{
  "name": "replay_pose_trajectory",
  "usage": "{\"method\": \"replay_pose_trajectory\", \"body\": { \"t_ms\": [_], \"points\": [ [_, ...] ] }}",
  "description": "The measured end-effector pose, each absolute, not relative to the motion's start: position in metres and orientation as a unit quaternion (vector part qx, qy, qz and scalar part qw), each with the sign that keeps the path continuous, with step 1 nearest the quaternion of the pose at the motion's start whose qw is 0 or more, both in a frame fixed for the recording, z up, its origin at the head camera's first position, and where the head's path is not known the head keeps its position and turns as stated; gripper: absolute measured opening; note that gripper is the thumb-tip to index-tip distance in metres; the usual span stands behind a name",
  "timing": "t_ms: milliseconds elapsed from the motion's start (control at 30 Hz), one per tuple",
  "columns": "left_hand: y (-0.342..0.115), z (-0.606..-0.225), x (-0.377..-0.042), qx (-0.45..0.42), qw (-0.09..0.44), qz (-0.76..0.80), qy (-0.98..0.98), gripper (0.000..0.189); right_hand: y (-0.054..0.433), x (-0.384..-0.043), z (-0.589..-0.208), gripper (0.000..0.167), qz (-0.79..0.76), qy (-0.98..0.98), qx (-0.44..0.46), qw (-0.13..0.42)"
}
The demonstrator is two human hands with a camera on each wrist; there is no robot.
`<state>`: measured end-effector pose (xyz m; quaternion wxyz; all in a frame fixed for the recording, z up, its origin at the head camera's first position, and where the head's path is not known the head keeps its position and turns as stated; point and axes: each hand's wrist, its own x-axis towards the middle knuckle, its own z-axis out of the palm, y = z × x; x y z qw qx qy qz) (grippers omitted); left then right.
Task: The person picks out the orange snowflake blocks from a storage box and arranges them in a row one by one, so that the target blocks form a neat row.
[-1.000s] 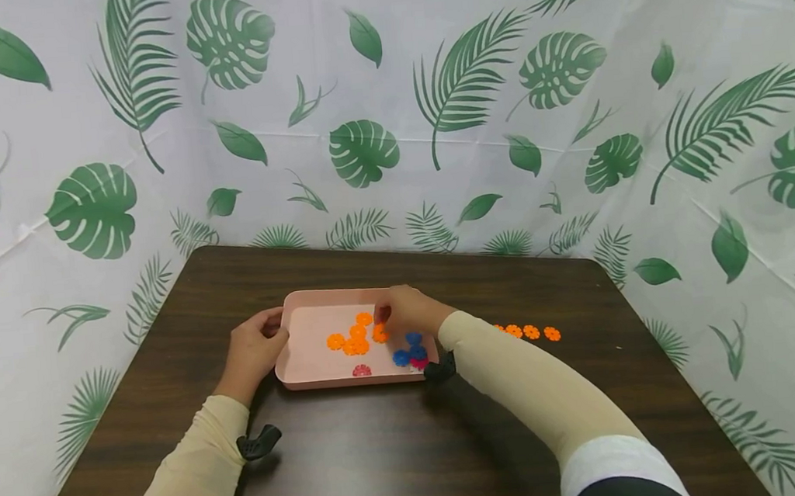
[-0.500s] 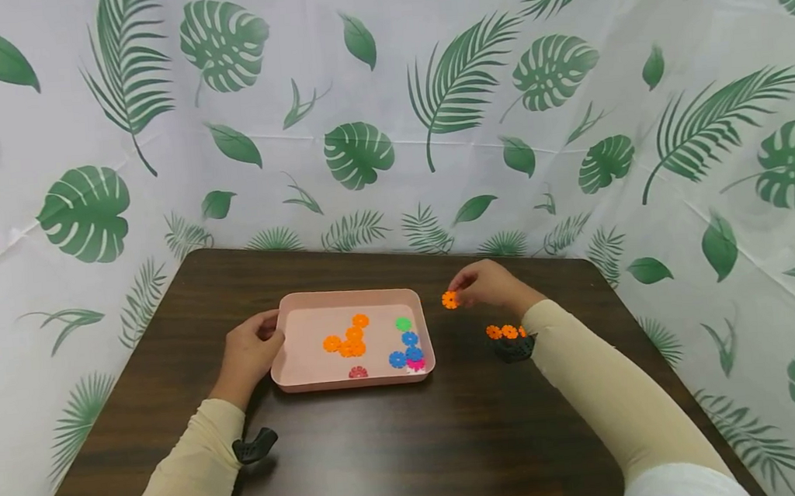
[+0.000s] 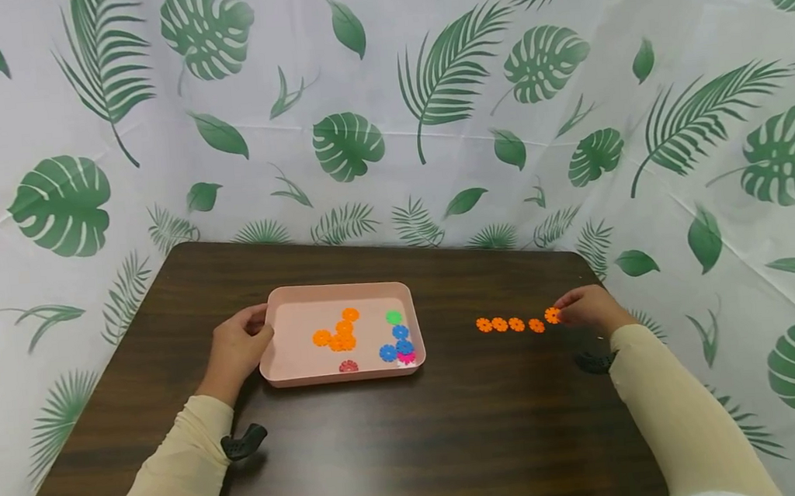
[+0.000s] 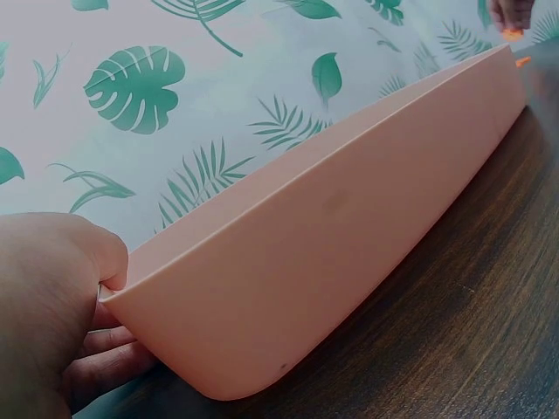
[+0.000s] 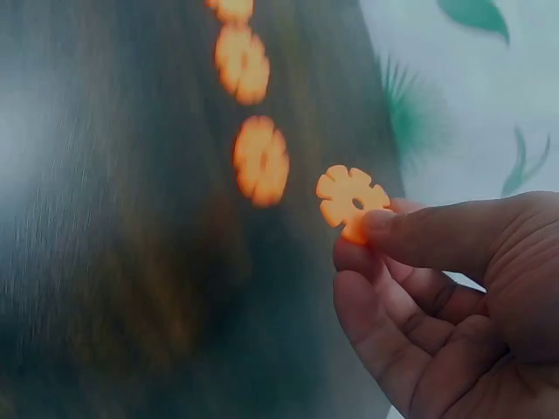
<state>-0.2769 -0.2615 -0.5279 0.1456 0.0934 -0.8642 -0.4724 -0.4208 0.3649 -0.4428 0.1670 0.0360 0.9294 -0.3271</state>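
My right hand (image 3: 587,307) pinches an orange snowflake-shaped plastic disc (image 5: 348,196) between thumb and fingers, at the right end of a row of orange discs (image 3: 516,324) on the table. The held disc has notches round its edge and a hole in its middle. On the left, my left hand (image 3: 237,346) grips the end wall of a pink tray (image 4: 332,218), thumb over the rim and fingers outside. Inside the tray lie a cluster of orange discs (image 3: 340,340), blue discs (image 3: 402,346), a green disc (image 3: 394,317), a red disc (image 3: 348,366) and a pink disc (image 3: 407,358).
The dark wooden table (image 3: 413,441) has its right edge close by the right hand. A white cloth with green leaves (image 3: 356,80) hangs behind and at both sides. Black wrist mounts (image 3: 244,442) are on both forearms.
My right hand has taken an orange disc out of the tray and carried it right, past the row on the table. The left hand stays at the tray's left end.
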Motion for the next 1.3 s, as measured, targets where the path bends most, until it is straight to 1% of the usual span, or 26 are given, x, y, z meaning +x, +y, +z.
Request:
{"method": "replay_pose_trajectory", "body": {
  "t_ms": [167,333,567,800,933,1100,1167,1300],
  "points": [
    [-0.262,-0.527,-0.277,0.091,0.145,-0.469,-0.866,0.043,0.382,-0.420,-0.455,0.027,-0.339,0.922,0.061,0.177],
    [-0.261,-0.528,-0.277,0.095,0.143,-0.468,-0.867,0.043,0.381,-0.422,-0.464,0.024,-0.341,0.923,0.054,0.168],
    [-0.260,-0.530,-0.278,0.102,0.135,-0.473,-0.865,0.043,0.380,-0.428,-0.471,0.022,-0.303,0.938,0.053,0.158],
    [-0.261,-0.528,-0.278,0.103,0.137,-0.478,-0.862,0.043,0.379,-0.430,-0.471,0.018,-0.258,0.952,0.050,0.155],
    [-0.261,-0.530,-0.278,0.108,0.139,-0.475,-0.862,0.043,0.376,-0.428,-0.465,0.023,-0.251,0.955,0.050,0.153],
    [-0.260,-0.528,-0.277,0.106,0.137,-0.474,-0.863,0.043,0.353,-0.426,-0.448,0.032,-0.260,0.956,0.024,0.133],
    [-0.261,-0.527,-0.277,0.105,0.134,-0.475,-0.863,0.044,0.334,-0.425,-0.439,0.034,-0.269,0.955,0.003,0.126],
    [-0.261,-0.525,-0.275,0.103,0.128,-0.478,-0.863,0.044,0.283,-0.426,-0.420,0.033,-0.276,0.952,-0.066,0.120]
  ]
}}
